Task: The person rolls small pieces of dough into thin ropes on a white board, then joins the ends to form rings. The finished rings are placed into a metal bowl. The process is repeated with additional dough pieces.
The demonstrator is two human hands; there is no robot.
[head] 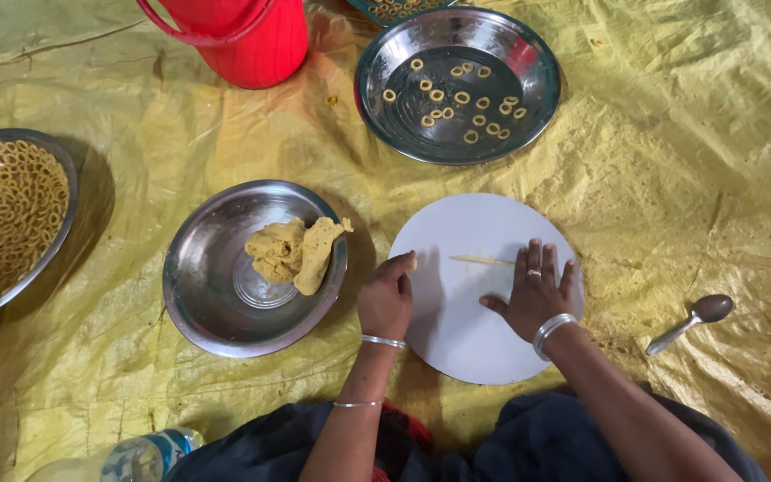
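A crumpled yellow plastic sheet (698, 134) covers the whole floor, creased and shiny, stained darker in patches. At the far left edge sits a steel bowl (62, 178) heaped with small fried dough rings. Below it, at the bottom edge, a plastic water bottle (140, 455) lies on its side. Further right a steel dish (207, 295) holds a lump of yellow dough (296, 254) resting against its right wall. Above, at the top edge, stands a red plastic bucket (256, 40).

The person sits at the bottom of the view in dark clothing. The left hand (385, 299) is curled loosely at the left rim of a round white board (466, 339), fingertips pinching what seems to be a small bit of dough, though it is too small to be sure. The right hand (535, 295) lies flat and open on the board, fingers spread, tips touching the right end of a thin rolled dough strand (484, 261) that lies across the board's upper half.

Above the board a steel plate (385, 54) carries scattered raw dough rings (452, 98). At the right, a metal spoon (693, 321) lies on the sheet, well apart from the board.
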